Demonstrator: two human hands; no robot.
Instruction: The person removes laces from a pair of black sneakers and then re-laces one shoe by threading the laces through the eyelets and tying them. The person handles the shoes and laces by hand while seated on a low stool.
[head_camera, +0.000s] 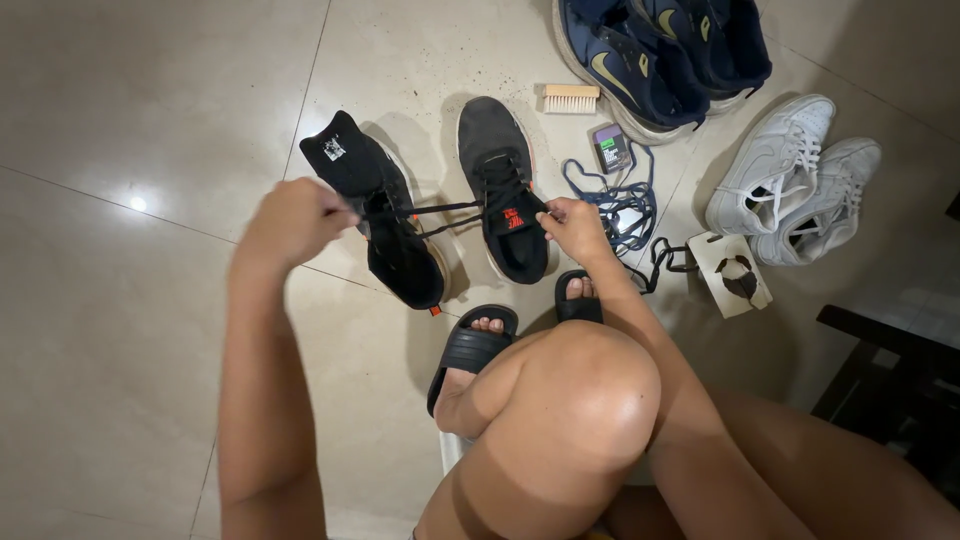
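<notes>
Pale glossy floor tiles (150, 110) with thin grout lines fill the view, and shoes lie scattered across them in front of a seated person whose bare knee and two black slide sandals (470, 350) show at the bottom.

Between the two hands runs a black shoelace (440, 212), pulled fairly taut. The left hand (295, 220) is closed into a fist on one end of it, just in front of the left black sneaker (385, 225), a dark mesh shoe with a white patch on its raised tongue and a small orange mark near the sole; it lies tilted on the tiles, partly under that hand. The right hand (575, 228) has its fingers pinched together on the other end, right beside the right black sneaker (505, 195), which rests sole-down with its toe pointing away and a red tag on its tongue. The lace passes through the lacing of this shoe and across to the other one, so both sneakers lie between the hands, just beyond the sandals.

Farther back sit a pair of navy sneakers (650, 50) with gold marks, a small wooden brush (571, 98), a little purple-and-green box (611, 148), a heap of blue laces (615, 205), and to the right a pair of white sneakers (795, 175) beside a white cardboard piece (735, 272).
</notes>
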